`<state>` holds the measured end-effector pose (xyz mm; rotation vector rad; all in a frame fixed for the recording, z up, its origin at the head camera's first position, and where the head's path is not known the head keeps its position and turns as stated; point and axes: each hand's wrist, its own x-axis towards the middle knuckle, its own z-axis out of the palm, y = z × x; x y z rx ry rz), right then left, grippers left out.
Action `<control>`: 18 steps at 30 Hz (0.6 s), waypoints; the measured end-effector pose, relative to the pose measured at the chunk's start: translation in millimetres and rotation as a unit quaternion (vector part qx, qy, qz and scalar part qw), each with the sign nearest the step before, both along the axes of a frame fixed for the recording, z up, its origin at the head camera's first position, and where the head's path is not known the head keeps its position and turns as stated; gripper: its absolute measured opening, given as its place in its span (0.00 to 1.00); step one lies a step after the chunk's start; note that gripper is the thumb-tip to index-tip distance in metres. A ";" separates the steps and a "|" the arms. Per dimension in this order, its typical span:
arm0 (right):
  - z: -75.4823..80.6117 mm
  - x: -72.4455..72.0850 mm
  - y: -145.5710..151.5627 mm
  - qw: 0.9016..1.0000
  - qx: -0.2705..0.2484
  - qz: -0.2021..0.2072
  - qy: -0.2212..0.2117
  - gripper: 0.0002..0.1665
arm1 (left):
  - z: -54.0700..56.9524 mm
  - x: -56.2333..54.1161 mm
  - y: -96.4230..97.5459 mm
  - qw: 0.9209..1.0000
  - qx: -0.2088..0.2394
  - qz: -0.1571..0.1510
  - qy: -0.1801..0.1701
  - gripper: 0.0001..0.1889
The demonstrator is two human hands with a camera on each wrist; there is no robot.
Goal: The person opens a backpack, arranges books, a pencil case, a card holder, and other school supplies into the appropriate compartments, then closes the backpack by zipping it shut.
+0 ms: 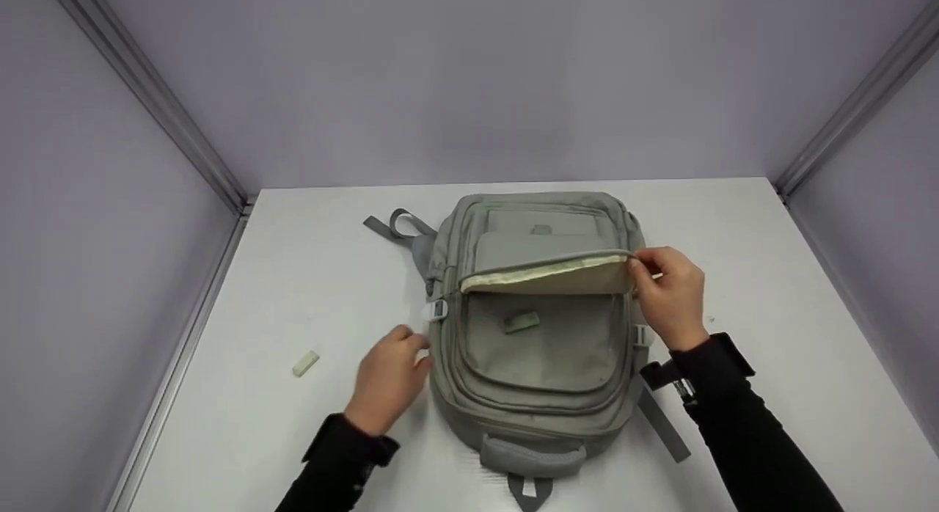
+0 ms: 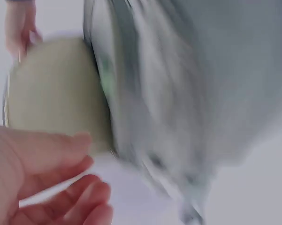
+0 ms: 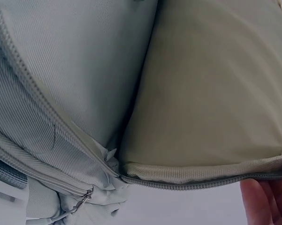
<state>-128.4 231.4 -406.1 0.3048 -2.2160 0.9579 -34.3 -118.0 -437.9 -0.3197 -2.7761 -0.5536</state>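
A grey-green backpack [image 1: 535, 222] lies on the white table, its padded top handle [image 1: 532, 457] toward me. The zippered flap [image 1: 565, 279] of its front pocket is lifted, showing a beige lining [image 3: 211, 89]. My right hand [image 1: 671, 295] pinches the flap's edge at its right corner. My left hand [image 1: 390, 376] is beside the bag's left side, near a white buckle [image 1: 438, 310]. Its fingers are loosely bent and hold nothing in the left wrist view. Inside the pocket lies a small green, eraser-like block [image 1: 521, 322].
A small pale block [image 1: 306, 363] lies on the table [image 1: 257, 277] left of my left hand. Straps stick out at the bag's upper left [image 1: 392, 229] and lower right [image 1: 664, 424]. Pale walls [image 1: 499, 86] enclose the table at the back and sides.
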 end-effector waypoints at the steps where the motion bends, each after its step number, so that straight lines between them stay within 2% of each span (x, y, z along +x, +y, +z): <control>1: 0.3 0.0 0.1 1.000 0.001 0.001 0.001 0.02 | -2.5 2.3 -15.9 1.000 0.002 0.018 -0.013 0.05; 5: 1.4 1.3 1.1 1.000 0.004 0.006 0.005 0.03 | -10.1 13.2 -76.0 0.991 0.005 0.101 -0.093 0.10; 9: 2.6 3.0 2.0 1.000 0.003 0.007 0.008 0.03 | -11.7 21.1 -120.8 0.976 0.011 0.167 -0.136 0.15; 13: 2.7 3.5 2.3 1.000 0.003 0.002 0.006 0.03 | -21.7 16.7 -152.9 0.966 0.017 0.204 -0.157 0.23; 18: 0.3 3.8 0.9 1.000 0.005 -0.001 -0.003 0.04 | -47.1 9.3 -176.0 0.946 0.011 0.244 -0.212 0.37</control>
